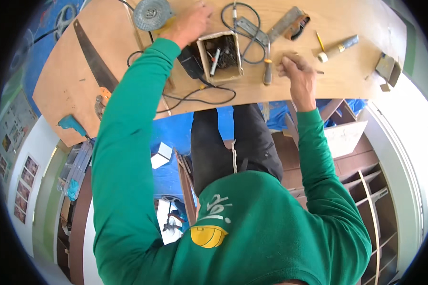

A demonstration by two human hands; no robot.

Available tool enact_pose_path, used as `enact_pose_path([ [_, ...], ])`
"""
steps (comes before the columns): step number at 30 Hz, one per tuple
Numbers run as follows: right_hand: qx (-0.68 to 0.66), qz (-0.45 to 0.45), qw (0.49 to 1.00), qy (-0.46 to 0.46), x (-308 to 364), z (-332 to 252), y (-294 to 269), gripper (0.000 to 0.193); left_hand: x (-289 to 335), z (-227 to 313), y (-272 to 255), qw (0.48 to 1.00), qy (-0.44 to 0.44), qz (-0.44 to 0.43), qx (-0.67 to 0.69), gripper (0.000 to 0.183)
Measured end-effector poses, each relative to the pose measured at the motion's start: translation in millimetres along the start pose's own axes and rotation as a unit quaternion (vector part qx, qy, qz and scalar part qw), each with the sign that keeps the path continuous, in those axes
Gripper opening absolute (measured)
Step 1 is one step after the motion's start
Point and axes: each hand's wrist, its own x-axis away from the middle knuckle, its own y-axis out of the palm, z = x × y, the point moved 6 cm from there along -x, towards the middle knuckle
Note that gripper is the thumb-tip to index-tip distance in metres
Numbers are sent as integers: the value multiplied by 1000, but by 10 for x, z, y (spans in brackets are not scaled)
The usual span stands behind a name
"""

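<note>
My left hand (191, 24) reaches over the far part of the wooden table, beside a round grey disc tool (152, 14). Its fingers are blurred, so their grip does not show. My right hand (298, 76) hovers above the near right of the table with curled fingers. A thin dark tip pokes out beside it, too small to name. Between my hands stands an open cardboard box (238, 72) of small dark hardware, with a white marker-like tube (215, 61) inside. A screwdriver (267, 73) lies left of my right hand.
A handsaw (94, 54) and a teal power tool (71, 124) lie left. Black cable (199, 99) loops near the front edge. Farther right are a metal bracket-like piece (252, 31), a yellow pencil (320, 41), a cylindrical tube (349, 42) and a small torn carton (389, 70).
</note>
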Motion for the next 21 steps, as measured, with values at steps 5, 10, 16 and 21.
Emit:
enact_pose_path([
  [5, -26, -19, 997, 66, 674, 124, -92, 33, 178, 432, -618, 994, -18, 91, 51, 26],
  [10, -3, -151, 985, 81, 1157, -329, 289, 25, 1237, 1211, -962, 877, -190, 71, 435, 25],
  [16, 39, -324, 945, 36, 1925, -828, 1058, 19, 2905, 2115, 4, 470, -300, 59, 828, 25],
  [21, 197, -350, 887, -229, 2363, -920, 1433, 15, 3563, 2336, 120, 359, -214, 189, 889, 27],
])
